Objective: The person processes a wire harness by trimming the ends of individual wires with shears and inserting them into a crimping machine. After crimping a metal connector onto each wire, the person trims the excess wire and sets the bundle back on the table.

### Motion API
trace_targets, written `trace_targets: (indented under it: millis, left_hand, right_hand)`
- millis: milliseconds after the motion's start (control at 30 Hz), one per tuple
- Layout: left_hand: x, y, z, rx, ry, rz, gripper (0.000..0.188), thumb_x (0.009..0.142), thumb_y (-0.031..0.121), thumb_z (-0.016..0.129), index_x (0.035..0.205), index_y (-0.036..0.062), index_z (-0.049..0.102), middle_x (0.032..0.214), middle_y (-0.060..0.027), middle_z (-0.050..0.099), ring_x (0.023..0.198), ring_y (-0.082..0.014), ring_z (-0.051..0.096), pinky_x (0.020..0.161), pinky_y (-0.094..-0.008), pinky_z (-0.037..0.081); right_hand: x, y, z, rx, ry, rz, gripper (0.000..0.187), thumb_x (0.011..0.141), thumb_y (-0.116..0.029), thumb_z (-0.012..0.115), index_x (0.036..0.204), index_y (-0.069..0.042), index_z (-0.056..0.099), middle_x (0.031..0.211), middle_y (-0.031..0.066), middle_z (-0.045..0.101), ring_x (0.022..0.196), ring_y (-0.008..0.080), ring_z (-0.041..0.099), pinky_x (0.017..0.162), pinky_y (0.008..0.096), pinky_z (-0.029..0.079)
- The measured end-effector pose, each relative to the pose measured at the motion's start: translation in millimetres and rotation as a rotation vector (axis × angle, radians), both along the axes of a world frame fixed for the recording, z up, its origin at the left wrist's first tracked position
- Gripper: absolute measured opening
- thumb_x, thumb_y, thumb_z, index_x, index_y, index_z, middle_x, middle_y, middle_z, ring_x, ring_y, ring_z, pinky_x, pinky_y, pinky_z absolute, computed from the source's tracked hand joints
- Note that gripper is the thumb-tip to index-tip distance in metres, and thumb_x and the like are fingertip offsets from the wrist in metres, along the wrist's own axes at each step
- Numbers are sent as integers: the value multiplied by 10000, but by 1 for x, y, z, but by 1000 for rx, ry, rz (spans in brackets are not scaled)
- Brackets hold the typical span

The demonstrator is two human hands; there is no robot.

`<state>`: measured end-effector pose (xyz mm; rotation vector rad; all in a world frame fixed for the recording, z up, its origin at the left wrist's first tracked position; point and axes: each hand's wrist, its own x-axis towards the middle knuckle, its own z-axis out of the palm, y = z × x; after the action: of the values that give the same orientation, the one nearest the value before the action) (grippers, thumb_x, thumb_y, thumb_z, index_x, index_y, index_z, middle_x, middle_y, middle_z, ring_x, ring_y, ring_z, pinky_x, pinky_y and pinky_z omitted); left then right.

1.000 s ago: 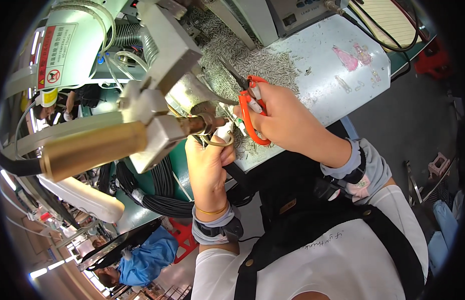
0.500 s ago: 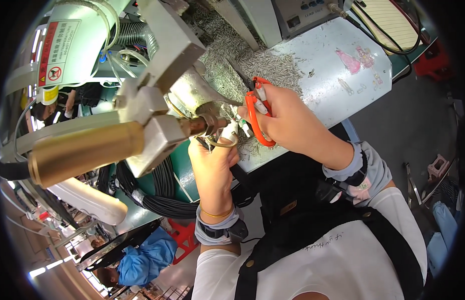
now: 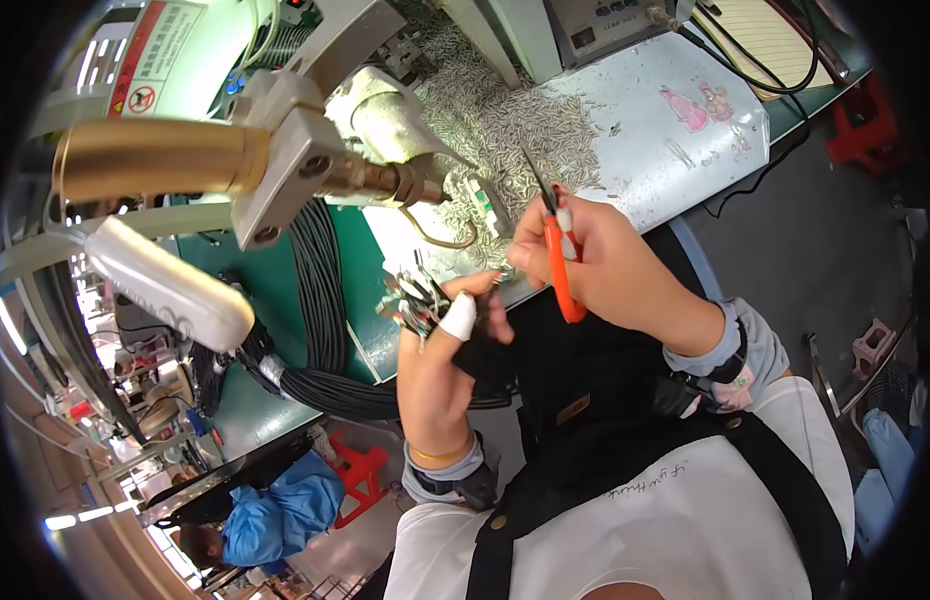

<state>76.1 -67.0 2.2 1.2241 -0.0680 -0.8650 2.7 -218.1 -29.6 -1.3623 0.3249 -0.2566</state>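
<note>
My right hand [image 3: 595, 260] is closed around scissors [image 3: 559, 265] with orange-red handles, their dark blades pointing up and away from me. Just left of it, my left hand [image 3: 445, 350] grips a bundle of black cables, whose stripped ends [image 3: 415, 303] fan out in green, white, red and black wires. White wrapping covers my left thumb. Beyond my hands, a soldering iron [image 3: 165, 160] with a brass-coloured grip is clamped in a metal bracket [image 3: 290, 150]. A bent brass-coloured tube [image 3: 435, 238] curves below its tip. Near the tip lies a small white and green piece [image 3: 487, 207].
Tiny silvery metal bits [image 3: 530, 130] are heaped on the pale work plate [image 3: 635, 130]. A grey control box [image 3: 605, 30] and a notepad [image 3: 760, 45] are at the back. Coiled black cables [image 3: 320, 300] lie to the left. A person in blue [image 3: 285, 510] sits beyond, lower left.
My left hand has drawn back toward me from under the iron's tip, bringing the wire ends with it. My right hand with the scissors has moved slightly nearer me, and the scissors have turned.
</note>
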Motion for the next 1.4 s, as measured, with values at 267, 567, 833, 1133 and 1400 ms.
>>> trace_targets:
  millis: [267, 567, 833, 1133, 1400]
  left_hand:
    - [-38, 14, -7, 160, -428, -106, 208, 857, 62, 485, 1033, -44, 522, 854, -82, 566, 753, -126, 535, 696, -245, 433]
    - [-29, 23, -2, -91, -82, -38, 170, 795, -4, 498, 961, -29, 526, 740, -110, 565, 579, -126, 501, 470, -225, 383]
    - [-28, 18, -1, 123, -317, 50, 100, 767, -4, 557, 867, -14, 562, 719, -60, 571, 576, -84, 495, 497, -207, 390]
    - [-29, 18, -22, 170, -477, -26, 151, 728, 76, 629, 854, 16, 572, 682, 26, 516, 596, -30, 445, 558, -190, 388]
    - [-33, 30, -2, -6, -47, -109, 170, 750, 131, 603, 880, 23, 587, 628, 33, 488, 513, -22, 408, 446, -175, 322]
  right_hand:
    - [-15, 16, 11, -82, -30, 108, 93, 801, -66, 580, 857, -4, 539, 655, 27, 538, 567, 72, 504, 510, 208, 401]
    - [-20, 21, 8, -942, -431, -140, 236, 681, 4, 605, 913, -33, 586, 718, 83, 594, 614, 166, 593, 519, 236, 472]
    - [-19, 24, -8, -1020, -567, -205, 295, 652, 20, 595, 938, -53, 615, 666, 66, 594, 578, 173, 583, 485, 226, 461]
    - [-32, 25, 14, -675, -154, 110, 171, 778, 63, 545, 938, 25, 594, 763, 73, 604, 599, 76, 537, 554, 199, 431]
    - [-42, 20, -16, -623, -249, 116, 154, 798, 63, 522, 938, 36, 580, 837, 110, 610, 650, 99, 564, 606, 209, 456]
